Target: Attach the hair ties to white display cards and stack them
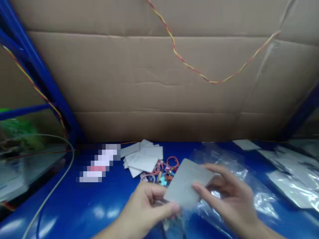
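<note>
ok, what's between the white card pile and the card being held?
Head view: a tangle of orange loops with teal bits lies on the blue table between the card pile and the held card.

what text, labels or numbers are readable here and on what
No readable text.
The grey card in the left hand and right hand: facing side blank.
The white cards: no print visible.
The patch on the blue table: pixelated, unreadable.
The clear bags: too blurred.

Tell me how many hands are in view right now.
2. The left hand pinches the grey card at its lower left edge; the right hand grips its right side, above a clear plastic bag. None seem hidden.
</note>
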The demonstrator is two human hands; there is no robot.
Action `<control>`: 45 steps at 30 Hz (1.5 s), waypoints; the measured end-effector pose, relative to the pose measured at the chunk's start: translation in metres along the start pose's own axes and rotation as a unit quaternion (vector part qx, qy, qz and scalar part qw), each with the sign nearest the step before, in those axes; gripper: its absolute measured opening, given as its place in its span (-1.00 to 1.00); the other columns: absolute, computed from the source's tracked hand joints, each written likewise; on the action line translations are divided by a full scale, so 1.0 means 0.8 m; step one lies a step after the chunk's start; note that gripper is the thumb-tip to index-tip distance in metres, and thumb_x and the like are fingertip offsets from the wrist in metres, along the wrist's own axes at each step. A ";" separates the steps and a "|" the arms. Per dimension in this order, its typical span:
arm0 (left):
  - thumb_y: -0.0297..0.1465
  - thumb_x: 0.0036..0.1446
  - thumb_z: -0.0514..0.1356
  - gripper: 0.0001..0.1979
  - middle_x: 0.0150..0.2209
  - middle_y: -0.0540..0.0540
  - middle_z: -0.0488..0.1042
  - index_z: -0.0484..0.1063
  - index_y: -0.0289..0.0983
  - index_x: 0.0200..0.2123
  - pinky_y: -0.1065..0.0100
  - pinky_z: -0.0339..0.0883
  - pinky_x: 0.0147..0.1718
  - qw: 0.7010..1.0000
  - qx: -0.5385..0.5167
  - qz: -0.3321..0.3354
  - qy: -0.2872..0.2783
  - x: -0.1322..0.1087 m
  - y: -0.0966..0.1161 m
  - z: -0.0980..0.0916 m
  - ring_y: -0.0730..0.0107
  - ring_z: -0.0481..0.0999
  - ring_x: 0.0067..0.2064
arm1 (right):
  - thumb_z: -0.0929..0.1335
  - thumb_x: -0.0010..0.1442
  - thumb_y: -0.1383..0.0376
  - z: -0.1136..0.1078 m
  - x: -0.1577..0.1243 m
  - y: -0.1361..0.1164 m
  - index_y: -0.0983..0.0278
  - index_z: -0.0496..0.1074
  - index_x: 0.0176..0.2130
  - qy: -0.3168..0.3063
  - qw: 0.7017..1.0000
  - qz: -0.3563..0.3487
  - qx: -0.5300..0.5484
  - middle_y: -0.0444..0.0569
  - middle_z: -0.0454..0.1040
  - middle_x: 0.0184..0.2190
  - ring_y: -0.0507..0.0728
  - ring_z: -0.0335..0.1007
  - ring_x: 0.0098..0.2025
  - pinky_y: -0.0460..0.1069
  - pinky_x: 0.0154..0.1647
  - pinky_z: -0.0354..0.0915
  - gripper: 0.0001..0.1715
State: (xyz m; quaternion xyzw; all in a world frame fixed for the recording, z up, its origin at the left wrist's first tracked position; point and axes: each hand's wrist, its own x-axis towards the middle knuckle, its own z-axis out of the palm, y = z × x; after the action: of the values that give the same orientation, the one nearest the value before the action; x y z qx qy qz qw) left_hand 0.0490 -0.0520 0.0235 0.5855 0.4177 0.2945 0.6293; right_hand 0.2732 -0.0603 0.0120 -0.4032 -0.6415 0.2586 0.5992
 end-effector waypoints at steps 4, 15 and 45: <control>-0.16 0.05 0.43 -0.67 -0.53 -0.07 0.59 0.70 -0.37 -0.42 0.44 0.19 -0.48 1.000 0.008 -0.002 0.005 0.001 -0.005 0.000 0.43 0.40 -0.52 | 0.54 0.18 0.32 0.003 -0.004 0.004 0.14 0.48 -0.06 -0.018 0.999 -0.032 -0.012 -0.15 0.66 -0.46 0.10 0.60 -0.58 -0.12 -0.59 0.54 -0.67; -0.20 -0.16 0.55 -0.64 -0.48 -0.08 0.66 0.68 -0.36 -0.39 0.45 0.27 -0.45 0.996 -0.077 -0.033 0.021 0.001 0.007 0.000 0.41 0.50 -0.50 | 0.52 0.20 0.30 -0.011 0.005 0.000 0.19 0.52 -0.08 -0.054 0.998 -0.020 -0.033 -0.05 0.67 -0.35 0.14 0.63 -0.51 -0.09 -0.53 0.58 -0.73; -0.22 -0.05 0.53 -0.63 -0.40 -0.13 0.70 0.71 -0.33 -0.22 0.38 0.43 -0.34 0.989 -0.146 -0.003 -0.019 0.004 0.001 -0.005 0.25 0.64 -0.37 | 0.52 0.19 0.19 -0.001 0.005 -0.011 0.10 0.59 0.09 -0.200 0.978 -0.015 -0.061 -0.01 0.69 -0.21 0.12 0.56 -0.40 -0.09 -0.48 0.48 -0.54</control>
State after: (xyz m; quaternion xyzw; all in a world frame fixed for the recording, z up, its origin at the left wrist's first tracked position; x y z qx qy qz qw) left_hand 0.0474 -0.0472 0.0235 0.4916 0.3600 0.3392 0.7167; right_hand 0.2727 -0.0619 0.0215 -0.3698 -0.7689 0.2851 0.4368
